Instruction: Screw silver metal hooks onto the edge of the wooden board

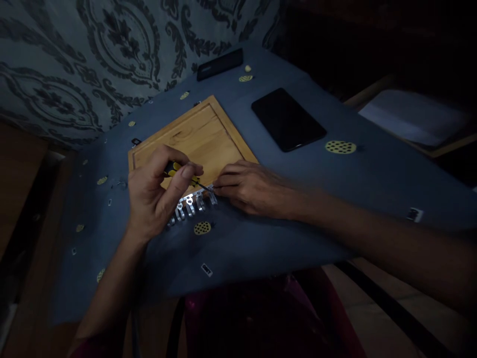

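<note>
A silvery metal hook rail [189,200] is lying along the near edge of a wooden board [197,144] in a dim room, its curved hooks hanging toward the worker and catching what light there is. At the rail's right end, the thin shaft of a yellow-and-black screwdriver [195,182] is pointing in just beside the fingers of the other hand. The worker's left hand [152,186] is gripping the screwdriver, fingers curling around the handle and thumb pressing along it, while the right hand [249,189] is resting low at the board's near corner, its bent fingers bunching together at the rail's end; whether they are pinching a small part or simply steadying the metal, I cannot tell from where I am standing. The work is looking under way rather than finished: the rail is already sitting lined up along the wood, and the right end is appearing to be the spot in hand. Whether any screw is holding there is too small to make out, and the left hand is partly hiding the far end, so what is left there is staying an open question. Beyond the board, a black tablet-like device [287,119] is lying flat to the right and a dark phone-like object [220,64] is lying at the back, both on a blue tablecloth [261,248] with yellow fruit prints, while a patterned curtain [119,40] is hanging behind.
</note>
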### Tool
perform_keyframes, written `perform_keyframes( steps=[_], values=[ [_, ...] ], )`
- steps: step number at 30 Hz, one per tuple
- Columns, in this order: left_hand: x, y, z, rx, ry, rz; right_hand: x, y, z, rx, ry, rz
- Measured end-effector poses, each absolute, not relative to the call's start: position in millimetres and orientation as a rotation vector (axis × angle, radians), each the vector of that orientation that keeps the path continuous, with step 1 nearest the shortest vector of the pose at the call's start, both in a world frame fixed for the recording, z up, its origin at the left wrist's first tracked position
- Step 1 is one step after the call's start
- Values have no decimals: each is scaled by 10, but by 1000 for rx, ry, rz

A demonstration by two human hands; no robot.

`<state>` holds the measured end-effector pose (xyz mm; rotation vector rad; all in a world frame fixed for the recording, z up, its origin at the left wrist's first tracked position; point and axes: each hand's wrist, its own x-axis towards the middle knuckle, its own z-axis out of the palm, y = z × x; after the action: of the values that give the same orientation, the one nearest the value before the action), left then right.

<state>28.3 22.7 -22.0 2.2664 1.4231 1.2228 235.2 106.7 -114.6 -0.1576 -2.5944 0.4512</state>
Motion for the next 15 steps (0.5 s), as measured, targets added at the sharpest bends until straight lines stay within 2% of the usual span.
perform_keyframes(
  steps=[6, 15],
  values=[
    [437, 287, -241, 1953, 1291, 1401, 2358, 1061, -1103, -165, -2616, 465],
    [587, 448, -243, 1581, 1111, 1353, 2351, 1046, -1100, -202, -2665, 406]
  ],
)
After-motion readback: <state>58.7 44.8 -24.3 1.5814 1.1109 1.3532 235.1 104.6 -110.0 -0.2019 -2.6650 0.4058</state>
